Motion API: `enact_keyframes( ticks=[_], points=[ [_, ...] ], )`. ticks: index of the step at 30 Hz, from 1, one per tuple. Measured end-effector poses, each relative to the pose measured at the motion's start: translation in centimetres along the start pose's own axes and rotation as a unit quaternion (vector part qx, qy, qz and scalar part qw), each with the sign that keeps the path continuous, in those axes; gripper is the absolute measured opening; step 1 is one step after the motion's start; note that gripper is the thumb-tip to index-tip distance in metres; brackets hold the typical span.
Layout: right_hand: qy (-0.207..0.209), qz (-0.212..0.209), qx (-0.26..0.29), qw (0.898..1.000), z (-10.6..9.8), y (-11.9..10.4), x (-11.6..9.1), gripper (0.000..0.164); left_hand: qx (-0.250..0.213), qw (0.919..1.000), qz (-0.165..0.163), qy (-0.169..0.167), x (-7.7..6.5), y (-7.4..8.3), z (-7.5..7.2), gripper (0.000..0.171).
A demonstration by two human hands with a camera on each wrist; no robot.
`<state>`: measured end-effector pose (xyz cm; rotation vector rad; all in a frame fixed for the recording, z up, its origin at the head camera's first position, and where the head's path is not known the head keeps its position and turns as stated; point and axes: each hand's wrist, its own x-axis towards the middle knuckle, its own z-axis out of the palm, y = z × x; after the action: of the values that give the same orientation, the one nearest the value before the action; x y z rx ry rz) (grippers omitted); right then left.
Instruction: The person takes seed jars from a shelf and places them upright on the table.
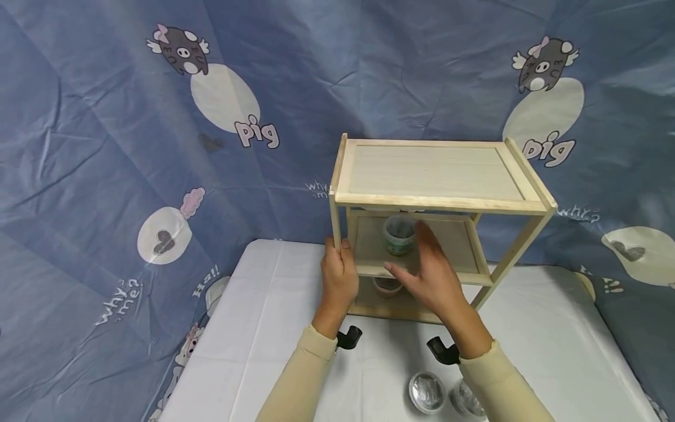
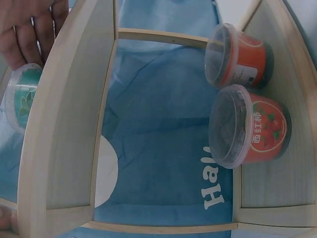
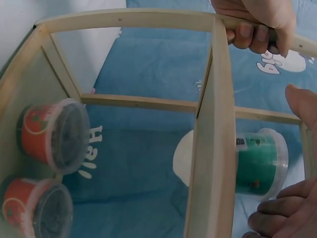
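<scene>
A two-tier wooden shelf unit [image 1: 443,170] with a flat top stands on the white table. My left hand [image 1: 338,272] grips its front left post, and the curled fingers show in the right wrist view. On the middle shelf sits a green plastic tub [image 1: 399,237] with a clear upper part. My right hand [image 1: 435,278] is just right of that tub, thumb spread away from the fingers, its fingertips close to the tub's rim. On the lower shelf, two red tubs with clear tops, a front tub [image 2: 267,131] and a neighbouring tub [image 2: 252,59], stand side by side.
Two round clear-topped containers, one at left [image 1: 427,392] and one partly behind the right sleeve [image 1: 466,400], stand on the white table [image 1: 285,328] near its front. A blue printed cloth [image 1: 295,76] hangs behind the shelf unit and along the sides.
</scene>
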<state>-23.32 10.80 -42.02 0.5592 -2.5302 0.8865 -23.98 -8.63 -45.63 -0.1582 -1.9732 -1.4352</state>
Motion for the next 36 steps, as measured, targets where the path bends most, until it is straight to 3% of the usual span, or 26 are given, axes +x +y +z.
enact_keyframes(
  ticks=[14, 22, 28, 36],
  points=[
    [-0.034, 0.061, 0.022, 0.997, 0.4, -0.3, 1.9, 0.098, 0.005, 1.0000, -0.005, -0.002, -0.1, -0.2, 0.2, 0.025],
    [-0.027, 0.089, 0.036, 0.995, 0.9, -0.3, 2.7, 0.092, -0.005, 1.0000, 0.002, 0.004, 0.0, -0.3, 0.1, 0.023],
    [-0.014, 0.091, 0.045, 0.995, 0.8, -0.4, 3.0, 0.080, -0.007, 1.0000, 0.004, 0.000, 0.1, -0.2, 0.0, 0.023],
    [0.005, 0.089, 0.057, 0.994, 1.2, -0.1, 2.8, 0.078, -0.009, 0.9999, 0.001, -0.010, 0.1, -0.2, 0.0, 0.023]
  ],
)
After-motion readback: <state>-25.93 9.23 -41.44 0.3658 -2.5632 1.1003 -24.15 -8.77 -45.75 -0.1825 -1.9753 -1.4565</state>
